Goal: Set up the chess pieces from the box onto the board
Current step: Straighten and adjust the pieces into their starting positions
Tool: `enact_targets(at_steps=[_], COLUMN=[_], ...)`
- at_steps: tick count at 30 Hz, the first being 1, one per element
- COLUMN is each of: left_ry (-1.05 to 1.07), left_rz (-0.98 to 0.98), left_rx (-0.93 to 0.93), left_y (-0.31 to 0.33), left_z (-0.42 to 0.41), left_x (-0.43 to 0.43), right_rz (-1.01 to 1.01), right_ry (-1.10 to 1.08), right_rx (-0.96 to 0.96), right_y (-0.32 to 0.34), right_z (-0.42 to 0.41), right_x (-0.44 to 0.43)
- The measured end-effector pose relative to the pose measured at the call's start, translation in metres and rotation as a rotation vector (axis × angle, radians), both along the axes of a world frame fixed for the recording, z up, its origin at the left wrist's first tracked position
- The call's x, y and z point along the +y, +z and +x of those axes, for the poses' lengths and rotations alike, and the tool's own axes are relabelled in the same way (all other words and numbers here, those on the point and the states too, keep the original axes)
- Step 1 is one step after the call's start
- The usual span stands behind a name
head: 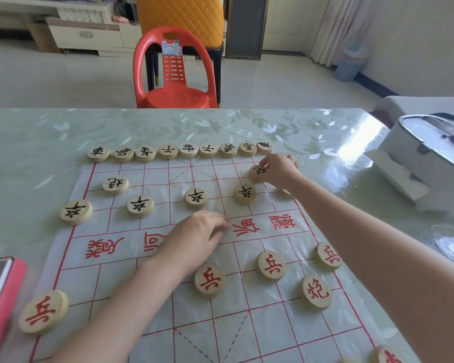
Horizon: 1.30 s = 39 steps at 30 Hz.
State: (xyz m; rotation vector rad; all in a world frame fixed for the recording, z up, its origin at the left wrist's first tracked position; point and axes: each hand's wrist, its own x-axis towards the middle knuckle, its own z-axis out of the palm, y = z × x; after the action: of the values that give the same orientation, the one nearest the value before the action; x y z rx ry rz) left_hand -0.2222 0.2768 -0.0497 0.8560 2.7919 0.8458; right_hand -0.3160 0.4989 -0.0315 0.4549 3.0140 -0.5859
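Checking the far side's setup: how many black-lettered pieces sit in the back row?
9, side by side along the board's far edge, from the leftmost piece to the rightmost. None look hidden.

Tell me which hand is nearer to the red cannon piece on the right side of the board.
Left, by a small margin. The left hand rests flat on the board's river band, up and to the left of the red cannon piece. The right hand is farther, holding a black cannon piece at the far side.

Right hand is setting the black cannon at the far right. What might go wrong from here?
1. The right hand holds the black cannon close to a black soldier; lowering or withdrawing could nudge it.
2. The forearm crosses over a partly hidden piece and may sweep it.
3. The left hand rests on the thin board sheet; dragging could shift it.
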Motion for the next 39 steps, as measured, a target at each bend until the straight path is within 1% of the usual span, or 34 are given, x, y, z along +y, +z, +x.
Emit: enact_targets(at_steps=[6, 9, 11, 14, 18, 21, 23, 26, 30, 32, 36, 39], left_ry=[-0.016, -0.03, 0.006, 0.099, 0.144, 0.178, 0.195, 0.23, 0.26, 0.26, 0.254, 0.225], left_rz=[-0.008, -0.014, 0.036, 0.138, 0.19, 0.102, 0.039, -0.029, -0.105, -0.113, -0.101, -0.094], left_rx=[0.005, -0.027, -0.033, 0.037, 0.097, 0.13, 0.17, 0.226, 0.254, 0.278, 0.319, 0.35], left_y=[-0.001, 0.006, 0.015, 0.031, 0.035, 0.026, 0.019, 0.009, -0.002, -0.005, -0.014, -0.02], left_z=[0.0, -0.003, -0.012, -0.039, -0.099, -0.135, -0.149, -0.162, -0.173, -0.176, -0.179, -0.18], left_x=[0.0, 0.002, 0.007, 0.023, 0.058, 0.085, 0.102, 0.119, 0.129, 0.131, 0.13, 0.128], right_rz=[-0.024, -0.172, -0.252, -0.278, -0.309, -0.391, -0.399, -0.352, -0.292, -0.309, -0.385, -0.458], right_ry=[0.01, -0.007, -0.03, -0.078, -0.114, -0.156, -0.171, -0.16, -0.124, -0.102, -0.033, -0.039], right_rx=[-0.012, 0.037, 0.088, 0.135, 0.139, 0.109, 0.129, 0.123, 0.12, 0.107, 0.018, 0.013], right_y=[-0.004, 0.002, 0.011, 0.017, 0.01, 0.002, -0.003, -0.007, -0.013, -0.017, -0.017, -0.016], right_z=[0.001, -0.002, -0.008, -0.02, -0.037, -0.053, -0.064, -0.076, -0.084, -0.086, -0.086, -0.086], right_x=[0.003, 0.01, 0.019, 0.035, 0.049, 0.046, 0.043, 0.041, 0.048, 0.053, 0.057, 0.061])
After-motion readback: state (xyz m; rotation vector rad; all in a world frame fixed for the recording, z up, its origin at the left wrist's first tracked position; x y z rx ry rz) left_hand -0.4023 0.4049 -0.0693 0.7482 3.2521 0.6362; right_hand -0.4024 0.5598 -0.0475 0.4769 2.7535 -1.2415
